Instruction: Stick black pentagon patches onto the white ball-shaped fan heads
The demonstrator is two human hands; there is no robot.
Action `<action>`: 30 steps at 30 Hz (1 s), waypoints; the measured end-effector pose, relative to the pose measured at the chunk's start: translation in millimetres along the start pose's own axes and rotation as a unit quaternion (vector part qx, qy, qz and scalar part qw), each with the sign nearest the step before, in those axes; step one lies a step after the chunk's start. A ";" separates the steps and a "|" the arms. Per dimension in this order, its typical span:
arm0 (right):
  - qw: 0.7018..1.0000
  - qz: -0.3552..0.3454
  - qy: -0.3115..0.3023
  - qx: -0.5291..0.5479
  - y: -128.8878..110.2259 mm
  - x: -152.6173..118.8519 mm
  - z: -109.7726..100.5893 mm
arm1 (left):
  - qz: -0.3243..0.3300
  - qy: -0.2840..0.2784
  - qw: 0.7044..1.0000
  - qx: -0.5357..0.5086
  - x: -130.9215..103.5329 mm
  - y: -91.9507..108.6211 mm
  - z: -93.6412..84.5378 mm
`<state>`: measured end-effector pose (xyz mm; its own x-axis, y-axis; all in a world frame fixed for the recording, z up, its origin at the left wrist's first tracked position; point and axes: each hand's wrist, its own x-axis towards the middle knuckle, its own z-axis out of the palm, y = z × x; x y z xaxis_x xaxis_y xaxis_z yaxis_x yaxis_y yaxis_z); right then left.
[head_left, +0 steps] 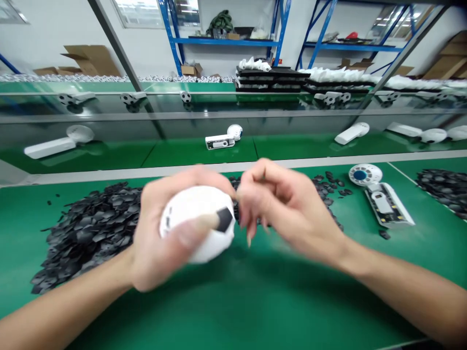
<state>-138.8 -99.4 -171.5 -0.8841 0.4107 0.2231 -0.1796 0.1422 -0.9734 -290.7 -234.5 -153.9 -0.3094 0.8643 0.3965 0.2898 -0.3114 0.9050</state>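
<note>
The work looks part-way along. On the white ball-shaped shell, near the middle of the frame, one dark five-sided patch sits in place at the right, while two small dark slits show toward its left end. The rest of the visible surface is plain white; the side against the palm is hidden, so any further patches there cannot be counted. Plenty of loose stock is left: a large heap of black pieces fills the left of the frame, with a scatter of black pieces beyond the right wrist.

The left hand is curled firmly around the shell, fingers over the top and thumb across the front, its tip touching or just beside the patch. The right hand is just beside the shell's right edge, thumb and forefinger drawn together, other fingers bent loosely below. Blur hides whether those tips pinch a piece or touch the shell. The green tabletop lies beneath both.
</note>
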 end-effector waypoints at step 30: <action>0.621 -0.517 0.018 -0.588 4.4 -5.6 -48.2 | -0.199 0.034 0.969 -0.142 13.1 -31.4 6.0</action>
<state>-113.8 -57.7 -174.5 -0.5440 -0.4311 0.7199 -0.1848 0.8984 0.3983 -298.4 -211.1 -178.0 -0.4074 0.9132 0.0079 -0.1221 -0.0630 0.9905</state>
